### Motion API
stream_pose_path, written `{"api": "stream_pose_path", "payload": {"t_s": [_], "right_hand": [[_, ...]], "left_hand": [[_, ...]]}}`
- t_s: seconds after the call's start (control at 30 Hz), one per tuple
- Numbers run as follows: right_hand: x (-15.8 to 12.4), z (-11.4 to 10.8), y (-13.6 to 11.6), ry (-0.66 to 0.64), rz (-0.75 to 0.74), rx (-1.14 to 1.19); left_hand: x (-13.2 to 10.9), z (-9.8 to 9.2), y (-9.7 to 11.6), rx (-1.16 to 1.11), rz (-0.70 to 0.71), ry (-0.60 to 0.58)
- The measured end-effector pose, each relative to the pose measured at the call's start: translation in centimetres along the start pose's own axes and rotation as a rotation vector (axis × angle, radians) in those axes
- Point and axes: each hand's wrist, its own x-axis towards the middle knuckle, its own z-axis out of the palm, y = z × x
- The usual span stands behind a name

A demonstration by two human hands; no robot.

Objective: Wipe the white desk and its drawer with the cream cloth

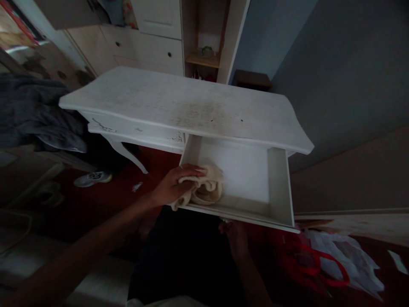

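Note:
My left hand (pixel 177 183) is closed on a crumpled beige cloth (pixel 209 183). The cloth lies in the left front corner of a pulled-out drawer (pixel 281 187), and part of it hangs over the drawer's front edge. Below that edge, my right hand (pixel 234 234) has its fingers curled at a small drawer knob (pixel 225 220); shadow hides much of the grip. The drawer belongs to a white table (pixel 143 94) whose top carries a dark smudged patch (pixel 198 113) and a few specks.
A white cabinet (pixel 147 51) stands behind the table. Dark clothing (pixel 38 111) is heaped at the left, above a shoe (pixel 92 179) on the red floor. At the lower right lie a red bag (pixel 306 260) and a white plastic bag (pixel 348 260). A grey wall (pixel 351 85) bounds the right side.

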Motion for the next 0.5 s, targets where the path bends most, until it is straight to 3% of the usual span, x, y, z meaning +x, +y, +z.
{"api": "stream_pose_path", "payload": {"t_s": [0.13, 0.27, 0.5], "right_hand": [[0.0, 0.0, 0.1, 0.017, 0.016, 0.021], [-0.1, 0.2, 0.2, 0.041, 0.002, 0.027], [-0.1, 0.9, -0.1, 0.117, 0.035, 0.091]], "left_hand": [[-0.6, 4.1, 0.5, -0.032, -0.010, 0.041], [1.1, 7.4, 0.2, -0.156, -0.110, 0.086], [6.0, 14.1, 0.2, -0.282, -0.196, -0.142]]}}
